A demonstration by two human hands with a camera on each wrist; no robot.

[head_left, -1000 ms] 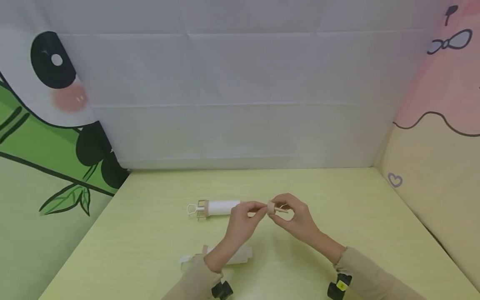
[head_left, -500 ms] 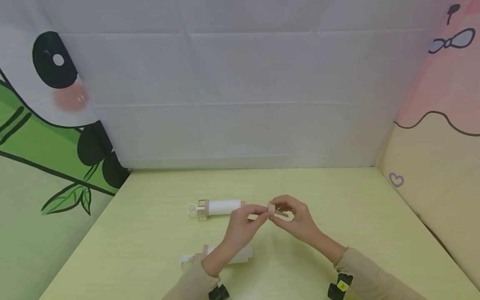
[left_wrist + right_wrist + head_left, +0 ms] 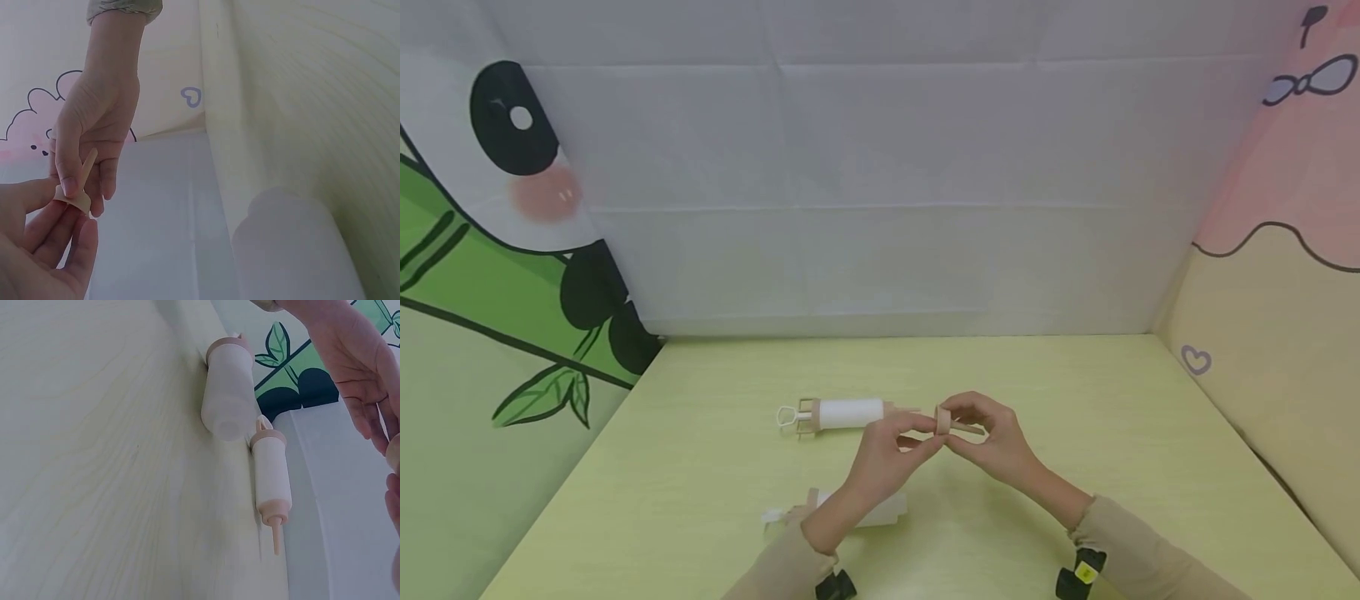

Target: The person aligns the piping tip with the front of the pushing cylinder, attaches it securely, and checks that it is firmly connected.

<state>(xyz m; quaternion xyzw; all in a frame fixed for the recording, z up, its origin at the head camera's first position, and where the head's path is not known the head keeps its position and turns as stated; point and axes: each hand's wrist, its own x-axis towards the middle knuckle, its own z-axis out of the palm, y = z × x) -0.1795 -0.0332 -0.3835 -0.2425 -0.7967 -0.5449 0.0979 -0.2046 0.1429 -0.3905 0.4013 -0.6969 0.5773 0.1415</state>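
Observation:
A beige nozzle cap (image 3: 943,420) with a long thin spout is held above the table between both hands. My left hand (image 3: 886,454) pinches its wide rim between fingers and thumb. From the other side, my right hand (image 3: 996,433) grips the cap, its spout pointing into that palm. The left wrist view shows the right thumb on the cap (image 3: 76,199) beside the spout. Behind the left hand lies a white dispenser (image 3: 852,413) with a ring handle and a beige nozzle. Nearer, a second white tube (image 3: 880,510), partly hidden by the left forearm, has no nozzle on its end.
Both dispensers lie on the pale yellow wood-grain table (image 3: 1075,392). A white cloth wall (image 3: 880,208) stands at the back, with printed panels at left and right. Each wrist carries a black camera (image 3: 1078,575).
The cap has turned slightly between my fingers, its spout swinging a little. My left hand has shifted slightly, so the far dispenser's nozzle shows more. The right hand is nearly still.

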